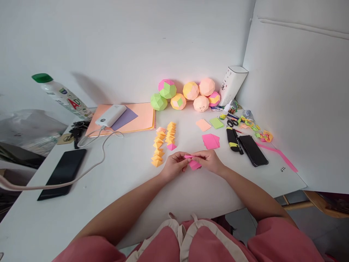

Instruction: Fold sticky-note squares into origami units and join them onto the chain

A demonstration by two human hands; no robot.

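Observation:
A pink paper piece (pixel 194 165), partly folded, is pinched between my two hands above the front of the table. My left hand (pixel 176 162) grips its left side and my right hand (pixel 209 160) its right side, thumbs on top. The fingers cover part of the folds. Just beyond lies a stack of pink paper squares (pixel 211 141), with a peach square (pixel 203 124) and a green square (pixel 216 123) behind it. Left of the hands, folded orange paper units (pixel 158 153) stand in two rows; one pink folded unit (pixel 171 146) ends the right row.
Several faceted paper balls (pixel 191 90) sit along the back wall. At right are a phone (pixel 253 150), a utility knife (pixel 232 139), scissors (pixel 232 122) and a glue bottle (pixel 225 110). A power bank (pixel 112 115), a black tablet-like slab (pixel 62 174) and a looping cable (pixel 103 157) lie left.

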